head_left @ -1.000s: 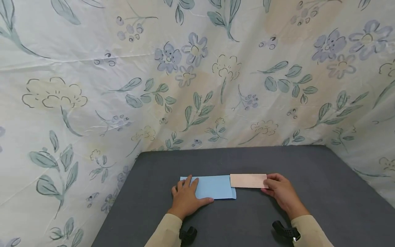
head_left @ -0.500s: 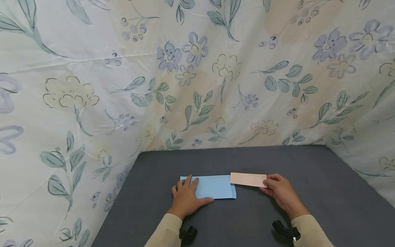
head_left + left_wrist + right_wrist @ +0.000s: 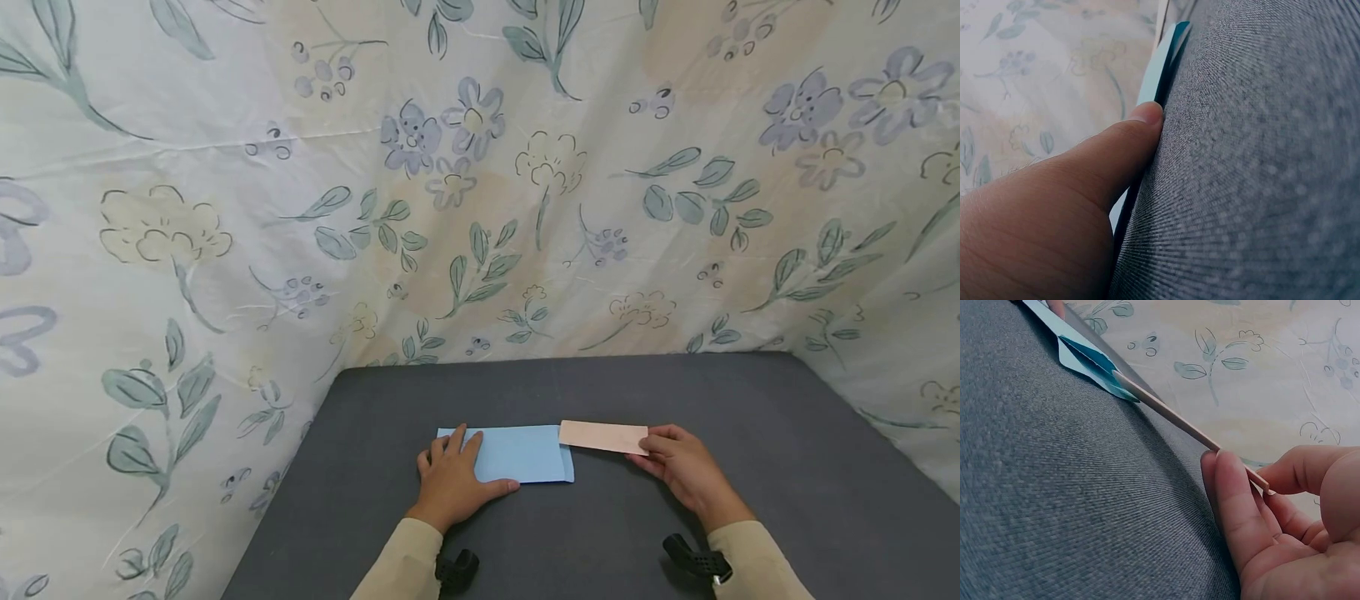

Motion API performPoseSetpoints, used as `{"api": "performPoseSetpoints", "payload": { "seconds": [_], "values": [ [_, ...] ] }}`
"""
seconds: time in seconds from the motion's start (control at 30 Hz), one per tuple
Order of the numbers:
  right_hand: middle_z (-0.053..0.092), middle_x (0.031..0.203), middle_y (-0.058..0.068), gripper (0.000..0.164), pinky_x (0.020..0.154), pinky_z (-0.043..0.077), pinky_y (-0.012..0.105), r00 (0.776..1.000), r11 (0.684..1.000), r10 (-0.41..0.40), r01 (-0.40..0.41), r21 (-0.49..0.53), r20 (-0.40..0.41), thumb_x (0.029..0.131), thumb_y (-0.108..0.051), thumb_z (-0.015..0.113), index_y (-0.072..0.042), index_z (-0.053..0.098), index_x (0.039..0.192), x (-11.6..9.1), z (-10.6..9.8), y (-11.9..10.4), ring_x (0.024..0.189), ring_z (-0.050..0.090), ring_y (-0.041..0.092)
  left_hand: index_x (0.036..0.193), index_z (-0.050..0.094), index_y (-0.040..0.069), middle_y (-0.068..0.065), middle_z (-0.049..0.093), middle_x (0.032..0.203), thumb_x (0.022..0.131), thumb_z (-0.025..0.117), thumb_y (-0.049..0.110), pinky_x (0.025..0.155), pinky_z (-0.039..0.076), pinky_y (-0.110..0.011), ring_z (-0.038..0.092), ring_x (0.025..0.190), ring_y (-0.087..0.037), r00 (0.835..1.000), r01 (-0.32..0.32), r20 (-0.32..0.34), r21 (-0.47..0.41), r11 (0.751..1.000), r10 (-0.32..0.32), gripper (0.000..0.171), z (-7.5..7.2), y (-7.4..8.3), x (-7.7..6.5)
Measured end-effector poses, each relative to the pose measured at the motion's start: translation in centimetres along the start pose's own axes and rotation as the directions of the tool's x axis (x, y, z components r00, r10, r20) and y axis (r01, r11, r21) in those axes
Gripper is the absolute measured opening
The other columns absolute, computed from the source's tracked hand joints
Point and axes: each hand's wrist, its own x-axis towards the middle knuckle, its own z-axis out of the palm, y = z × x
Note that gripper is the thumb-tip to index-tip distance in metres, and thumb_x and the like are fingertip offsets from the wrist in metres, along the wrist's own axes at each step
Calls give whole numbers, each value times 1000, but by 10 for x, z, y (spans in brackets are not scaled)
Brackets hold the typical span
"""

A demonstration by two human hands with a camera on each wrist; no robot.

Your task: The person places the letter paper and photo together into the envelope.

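Observation:
A flat blue paper envelope [image 3: 521, 455] lies on the dark grey table, its mouth at the right end. My left hand [image 3: 453, 487] rests on its left part with spread fingers, the thumb along the near edge; the left wrist view shows that thumb [image 3: 1147, 114] close up against it. In my right hand [image 3: 686, 469], a folded pink paper [image 3: 602, 437] is pinched by its right end between thumb and fingers. Its far end meets the upper part of the envelope's mouth. From the right wrist, the mouth [image 3: 1094, 359] gapes, and the pink paper [image 3: 1172, 415] slants toward it edge-on.
The grey table [image 3: 585, 542] extends around the papers on all sides. A flowered cloth [image 3: 480, 250] hangs behind the table and along both sides. Dark straps with camera mounts [image 3: 697, 560] sit at both wrists, over beige sleeves.
The pink paper has tipped, showing a narrower face and slanting slightly down to the right. My right fingertips have shifted a little left with it. The left hand and envelope have stayed put.

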Motion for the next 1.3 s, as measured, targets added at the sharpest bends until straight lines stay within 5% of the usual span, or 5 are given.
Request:
{"api": "performPoseSetpoints", "payload": {
  "seconds": [0.53, 1.3],
  "values": [
    [49, 120, 23, 33, 90, 61, 39, 994, 995, 25, -34, 89, 102, 106, 10, 58, 13, 39, 133, -2, 0, 1, 92, 71, 23, 162, 55, 15, -17, 39, 169, 77, 67, 96, 107, 28, -74, 39, 144, -46, 1000, -5, 2, 0, 1000, 5, 118, -1, 1, 0],
    [60, 124, 21, 33, 90, 61, 40, 994, 1000, -31, 32, 0, 106, 107, 8, 62, 17, 54, 137, -3, 7, 4, 99, 75, 23, 163, 54, 15, -17, 39, 169, 78, 68, 95, 108, 28, -74, 39, 144, -47, 1000, -17, 14, -9, 1000, 17, 118, -4, -2, 3]
  ]
}}
